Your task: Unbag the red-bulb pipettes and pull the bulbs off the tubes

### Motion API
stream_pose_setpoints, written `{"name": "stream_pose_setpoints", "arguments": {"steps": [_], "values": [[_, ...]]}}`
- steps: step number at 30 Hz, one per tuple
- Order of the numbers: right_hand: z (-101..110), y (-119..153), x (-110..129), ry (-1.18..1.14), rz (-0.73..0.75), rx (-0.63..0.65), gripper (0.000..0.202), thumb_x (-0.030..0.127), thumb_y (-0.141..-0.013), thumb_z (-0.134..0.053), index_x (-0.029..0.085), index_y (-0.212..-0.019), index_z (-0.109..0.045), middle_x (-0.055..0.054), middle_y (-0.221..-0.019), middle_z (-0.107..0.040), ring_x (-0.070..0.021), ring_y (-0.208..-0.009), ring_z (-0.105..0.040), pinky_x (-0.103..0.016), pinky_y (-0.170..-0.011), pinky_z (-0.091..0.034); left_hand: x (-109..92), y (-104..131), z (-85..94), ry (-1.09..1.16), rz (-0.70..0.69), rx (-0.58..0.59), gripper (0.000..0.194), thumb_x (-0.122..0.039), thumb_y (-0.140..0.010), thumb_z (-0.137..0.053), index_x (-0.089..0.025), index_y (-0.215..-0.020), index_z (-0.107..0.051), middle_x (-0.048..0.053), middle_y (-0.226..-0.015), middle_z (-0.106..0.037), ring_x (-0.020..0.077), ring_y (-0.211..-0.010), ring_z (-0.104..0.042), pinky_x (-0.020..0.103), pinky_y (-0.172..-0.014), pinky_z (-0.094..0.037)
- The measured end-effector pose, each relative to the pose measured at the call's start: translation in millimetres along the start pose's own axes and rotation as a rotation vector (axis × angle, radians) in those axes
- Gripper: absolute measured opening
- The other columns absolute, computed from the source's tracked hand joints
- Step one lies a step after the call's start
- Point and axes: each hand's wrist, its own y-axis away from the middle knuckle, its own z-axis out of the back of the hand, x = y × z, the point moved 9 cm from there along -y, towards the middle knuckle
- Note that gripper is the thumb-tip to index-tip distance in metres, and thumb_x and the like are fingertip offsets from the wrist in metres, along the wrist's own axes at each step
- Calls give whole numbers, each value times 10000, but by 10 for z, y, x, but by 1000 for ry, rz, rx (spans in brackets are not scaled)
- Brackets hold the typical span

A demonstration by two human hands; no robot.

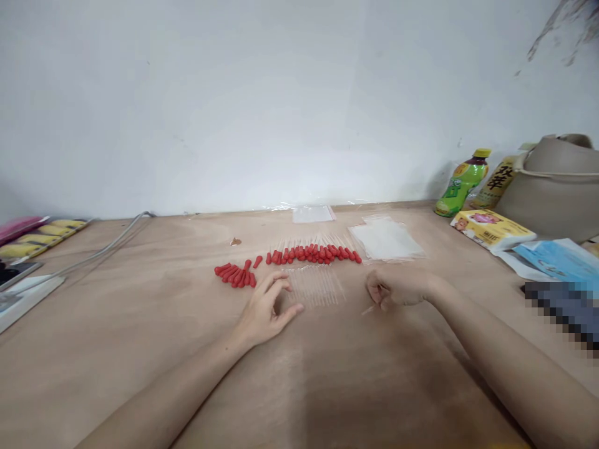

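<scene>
We've got some clear sticks (318, 285) lined up on the bench (243, 399), red bulbs (321, 253) between them and its far edge. Our left hand (266, 312) is relaxed, fingers apart, beside them; our right hand (401, 287) pinches a thin clear piece (369, 310).

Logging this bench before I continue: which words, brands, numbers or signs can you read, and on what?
"双萃" (second character less certain): on the yellow-labelled bottle.
Too blurred to read: print on the green bottle.
Too small to read: marks on the yellow packet and blue packet.
</scene>
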Motion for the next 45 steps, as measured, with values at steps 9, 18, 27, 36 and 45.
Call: {"name": "stream_pose_setpoints", "arguments": {"steps": [9,18,27,36,45], "values": [[132,-76,440,480,222,-391,127,71,-733,-469,182,-757,-525,-37,-786,-588,-145,-646,-529,-256,-602,-333,62,-14,-23,26,14,47,143,-295,-787,-542,-183,-867,-502,82,-1063,-523,204,-1019,-489,365,-857,-420],[101,-159,463,396,259,-548,227,14,-738,-382,143,-870,-516,-94,-970,-549,-159,-800,-520,-244,-673,-361,62,-42,-10,-3,-11,27,103,-274,-795,-533,-189,-853,-528,68,-1034,-532,198,-1012,-483,356,-879,-397],[166,-171,65,-81,-42,-414,72,134,-714,-477,182,-696,-528,-9,-675,-602,-120,-597,-516,-207,-533,-310,199,-555,-2,-272,9,37,204,-356,-797,-515,-187,-907,-542,68,-952,-543,221,-935,-475,369,-814,-394],[290,-76,95,66,-290,-702,396,372,-892,-305,178,-673,-572,-58,-721,-653,-180,-687,-574,-278,-633,-290,480,-891,-368,-370,121,176,323,-498,-793,-463,-180,-778,-520,93,-966,-519,258,-972,-437,409,-819,-370],[24,-232,76,-55,-281,-515,315,340,-839,-398,169,-641,-574,-56,-687,-632,-154,-635,-543,-246,-559,-279,708,-803,-205,-201,385,-84,226,-324,-864,-358,-182,-729,-470,87,-864,-545,233,-887,-452,397,-804,-374]]}}
